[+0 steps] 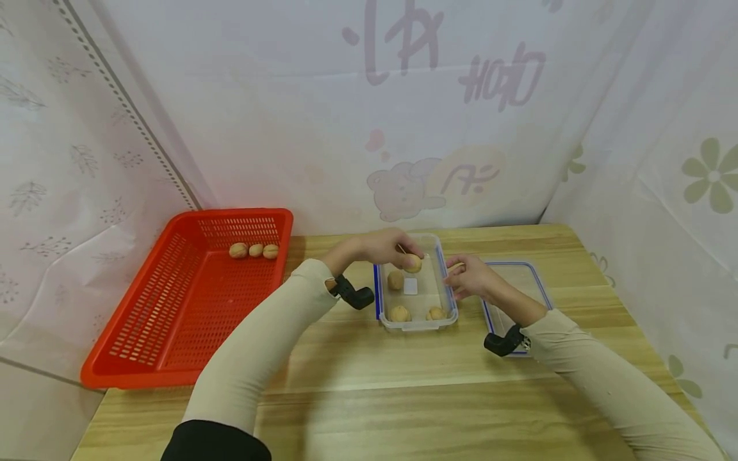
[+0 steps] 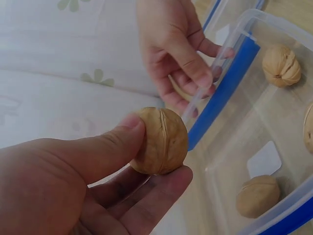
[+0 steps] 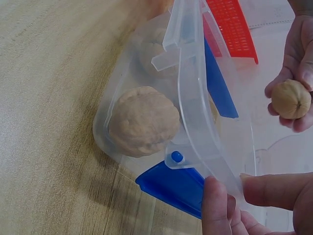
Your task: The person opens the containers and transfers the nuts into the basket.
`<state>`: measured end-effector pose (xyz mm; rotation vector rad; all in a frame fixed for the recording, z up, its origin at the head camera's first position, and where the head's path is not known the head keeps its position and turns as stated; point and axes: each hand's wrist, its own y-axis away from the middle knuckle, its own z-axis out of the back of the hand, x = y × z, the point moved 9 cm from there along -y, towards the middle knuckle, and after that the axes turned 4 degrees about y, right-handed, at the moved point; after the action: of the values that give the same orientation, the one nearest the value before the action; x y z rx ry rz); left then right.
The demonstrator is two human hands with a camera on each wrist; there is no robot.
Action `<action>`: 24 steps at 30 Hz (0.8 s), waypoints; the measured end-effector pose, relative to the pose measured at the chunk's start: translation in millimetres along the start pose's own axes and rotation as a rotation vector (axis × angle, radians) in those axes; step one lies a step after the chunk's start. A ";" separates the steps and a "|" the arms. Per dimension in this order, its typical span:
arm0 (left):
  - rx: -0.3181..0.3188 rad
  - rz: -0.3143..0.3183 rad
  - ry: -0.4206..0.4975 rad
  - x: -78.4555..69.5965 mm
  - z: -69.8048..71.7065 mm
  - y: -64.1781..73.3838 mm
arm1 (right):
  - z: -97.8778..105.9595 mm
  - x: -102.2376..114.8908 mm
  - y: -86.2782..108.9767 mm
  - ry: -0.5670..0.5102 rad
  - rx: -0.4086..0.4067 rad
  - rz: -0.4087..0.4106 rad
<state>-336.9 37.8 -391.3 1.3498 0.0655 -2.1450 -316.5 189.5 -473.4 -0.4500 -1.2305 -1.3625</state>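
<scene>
Over the far part of a clear plastic container, my left hand pinches a walnut between thumb and fingertips. The container has blue side clips. Inside it lie three walnuts: one by the left wall, one in the near left corner and one in the near right corner. A small white square shows on its floor. My right hand grips the container's right rim, with the thumb on one side of the wall and fingers on the other.
A red perforated basket stands at the left, with three walnuts at its far right. The container's blue-edged lid lies on the wooden table, partly under my right forearm. Printed white curtains enclose the table.
</scene>
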 end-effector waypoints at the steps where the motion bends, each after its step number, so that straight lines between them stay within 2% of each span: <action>1: -0.008 -0.002 0.008 -0.5 2.3 1.7 | -0.1 0.2 0.4 -0.002 0.001 0.002; 6: -0.053 0.000 0.017 -1.3 13.3 10.6 | -0.3 1.6 1.6 -0.008 0.006 0.009; 16: -0.150 -0.036 -0.017 -3.6 35.0 31.8 | 0.8 -0.5 -0.1 -0.003 0.000 0.008; 24: -0.209 -0.029 -0.006 -1.0 48.5 49.8 | 0.9 -1.0 -1.2 0.000 0.008 0.024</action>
<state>-350.4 -19.2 -353.9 1.2272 0.3002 -2.1002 -317.6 190.4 -474.4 -0.4582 -1.2266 -1.3366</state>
